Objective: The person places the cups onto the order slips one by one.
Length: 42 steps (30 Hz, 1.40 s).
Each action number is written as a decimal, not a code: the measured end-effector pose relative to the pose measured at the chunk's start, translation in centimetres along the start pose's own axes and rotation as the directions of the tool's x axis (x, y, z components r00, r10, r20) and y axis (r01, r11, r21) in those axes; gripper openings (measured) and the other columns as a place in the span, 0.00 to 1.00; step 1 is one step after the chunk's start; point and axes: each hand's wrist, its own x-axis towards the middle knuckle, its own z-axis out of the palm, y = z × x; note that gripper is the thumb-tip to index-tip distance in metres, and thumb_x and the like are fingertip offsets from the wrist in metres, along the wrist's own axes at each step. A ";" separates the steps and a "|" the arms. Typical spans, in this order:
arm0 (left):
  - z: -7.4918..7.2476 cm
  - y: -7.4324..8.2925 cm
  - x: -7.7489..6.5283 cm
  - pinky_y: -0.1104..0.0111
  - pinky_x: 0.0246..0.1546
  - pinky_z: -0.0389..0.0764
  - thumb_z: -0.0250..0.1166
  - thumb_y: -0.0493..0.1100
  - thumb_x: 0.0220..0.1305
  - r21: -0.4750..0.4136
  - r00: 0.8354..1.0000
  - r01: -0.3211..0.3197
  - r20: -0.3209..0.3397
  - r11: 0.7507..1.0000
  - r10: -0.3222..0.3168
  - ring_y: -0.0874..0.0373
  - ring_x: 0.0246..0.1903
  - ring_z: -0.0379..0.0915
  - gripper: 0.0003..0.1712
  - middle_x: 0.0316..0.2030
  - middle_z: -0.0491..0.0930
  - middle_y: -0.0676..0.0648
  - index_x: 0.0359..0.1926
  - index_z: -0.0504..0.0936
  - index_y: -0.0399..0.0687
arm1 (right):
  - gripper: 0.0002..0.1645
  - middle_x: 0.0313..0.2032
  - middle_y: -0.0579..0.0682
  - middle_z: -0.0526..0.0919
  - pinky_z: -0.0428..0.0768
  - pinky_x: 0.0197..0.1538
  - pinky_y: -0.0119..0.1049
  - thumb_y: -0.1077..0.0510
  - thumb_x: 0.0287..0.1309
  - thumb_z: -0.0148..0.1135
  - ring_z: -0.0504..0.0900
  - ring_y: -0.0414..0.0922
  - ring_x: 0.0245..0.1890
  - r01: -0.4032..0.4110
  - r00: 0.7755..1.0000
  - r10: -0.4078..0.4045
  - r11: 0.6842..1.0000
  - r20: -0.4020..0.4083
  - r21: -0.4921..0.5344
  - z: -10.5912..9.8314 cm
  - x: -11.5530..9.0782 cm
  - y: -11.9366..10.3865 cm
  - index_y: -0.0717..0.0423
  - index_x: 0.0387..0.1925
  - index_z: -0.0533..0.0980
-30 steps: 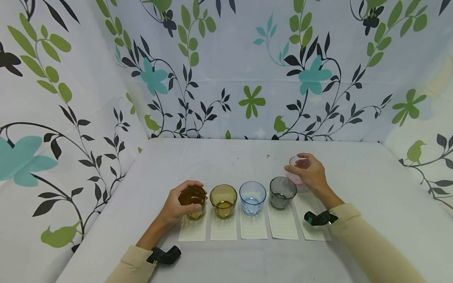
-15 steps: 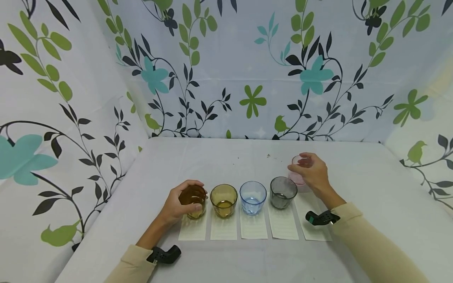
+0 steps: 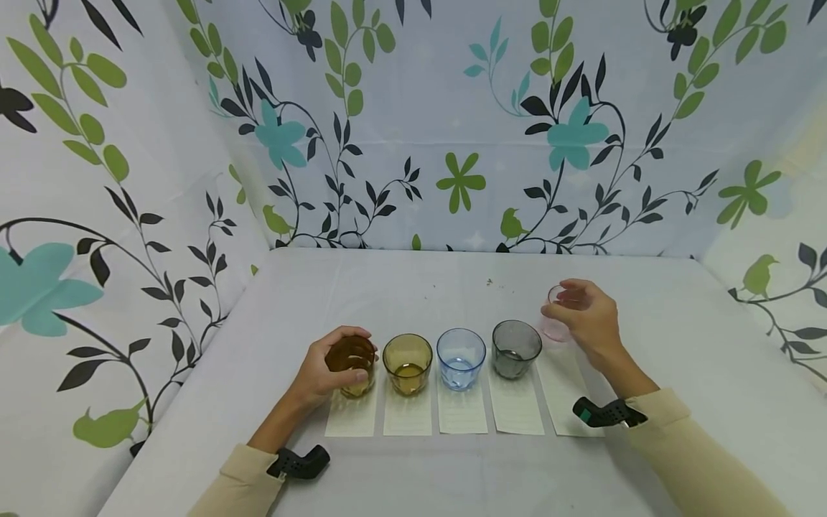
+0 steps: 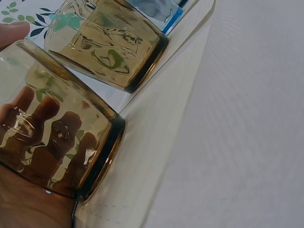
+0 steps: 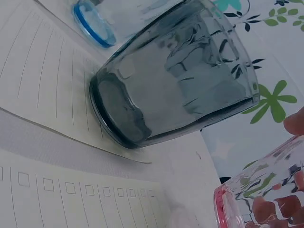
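Observation:
At the left end of a row of tumblers, my left hand (image 3: 321,370) wraps round a brown glass tumbler (image 3: 352,357), which stands on a lined paper strip (image 3: 349,420). Its fingers show through the glass in the left wrist view. My right hand (image 3: 593,319) grips a pink glass tumbler (image 3: 554,331) at the far end of the rightmost strip (image 3: 568,398). Tilted in the right wrist view, the pink tumbler's base faces a grey tumbler (image 5: 166,85). Between the hands stand an olive-yellow tumbler (image 3: 408,362), a blue tumbler (image 3: 461,359) and the grey one.
Each tumbler in the row stands on the far part of its own paper strip; narrow gaps separate the strips. A white cloth (image 3: 400,474) covers the table. Behind it hangs a leaf-patterned curtain (image 3: 388,143). Small dark specks (image 3: 489,282) lie near the back.
My right hand has moved rightward with the pink tumbler, away from the grey one and over to the rightmost strip's far end. The left hand stays on the brown tumbler.

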 end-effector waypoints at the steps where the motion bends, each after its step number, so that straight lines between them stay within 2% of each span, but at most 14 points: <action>1: 0.0 0.0 0.0 0.60 0.52 0.83 0.70 0.31 0.56 -0.002 1.000 0.007 -0.004 1.000 -0.007 0.45 0.51 0.80 0.33 0.52 0.78 0.31 0.62 0.71 0.29 | 0.34 0.51 0.61 0.80 0.77 0.45 0.20 0.57 0.58 0.72 0.78 0.42 0.48 0.008 1.000 -0.008 1.000 -0.001 0.007 -0.1 -0.1 -0.1 0.63 0.63 0.71; 11: -0.1 -0.3 0.0 0.59 0.52 0.83 0.69 0.30 0.57 -0.010 1.000 -0.020 0.015 1.000 0.020 0.45 0.50 0.80 0.33 0.51 0.77 0.28 0.62 0.67 0.22 | 0.29 0.49 0.63 0.81 0.79 0.42 0.21 0.62 0.56 0.72 0.80 0.35 0.42 0.049 0.999 -0.048 0.999 0.016 -0.017 -0.9 -1.8 0.2 0.64 0.58 0.73; 18: -0.1 -0.1 0.0 0.60 0.52 0.83 0.69 0.30 0.57 0.019 1.000 -0.019 0.008 1.000 0.019 0.46 0.50 0.80 0.33 0.52 0.78 0.30 0.62 0.68 0.24 | 0.29 0.48 0.62 0.82 0.80 0.42 0.22 0.63 0.55 0.72 0.80 0.34 0.42 0.041 0.999 -0.041 0.999 0.005 -0.002 -1.2 -2.9 -0.1 0.63 0.58 0.74; 25: 0.1 0.0 0.0 0.61 0.53 0.83 0.69 0.30 0.56 0.002 1.000 0.001 -0.003 1.000 -0.001 0.50 0.51 0.81 0.34 0.52 0.79 0.33 0.62 0.68 0.24 | 0.29 0.48 0.61 0.83 0.78 0.44 0.23 0.63 0.55 0.73 0.80 0.37 0.44 0.056 0.998 -0.056 0.998 0.025 -0.005 -1.5 -4.1 -0.2 0.63 0.58 0.74; 35: 0.0 -0.3 -0.1 0.59 0.52 0.84 0.69 0.29 0.57 0.007 1.000 -0.012 0.007 1.000 0.012 0.45 0.51 0.80 0.32 0.52 0.77 0.29 0.62 0.68 0.25 | 0.29 0.45 0.61 0.82 0.77 0.49 0.21 0.67 0.52 0.73 0.82 0.43 0.45 0.092 0.994 -0.095 0.994 0.052 0.055 -1.0 -4.9 0.6 0.63 0.56 0.74; 42: 0.1 0.0 -0.1 0.60 0.53 0.83 0.69 0.30 0.56 0.027 1.000 0.002 -0.015 1.000 -0.002 0.49 0.51 0.80 0.33 0.52 0.78 0.31 0.62 0.69 0.27 | 0.29 0.45 0.60 0.83 0.77 0.53 0.26 0.65 0.52 0.75 0.82 0.44 0.46 0.102 0.992 -0.105 0.994 0.073 0.045 -0.5 -5.2 0.9 0.62 0.56 0.75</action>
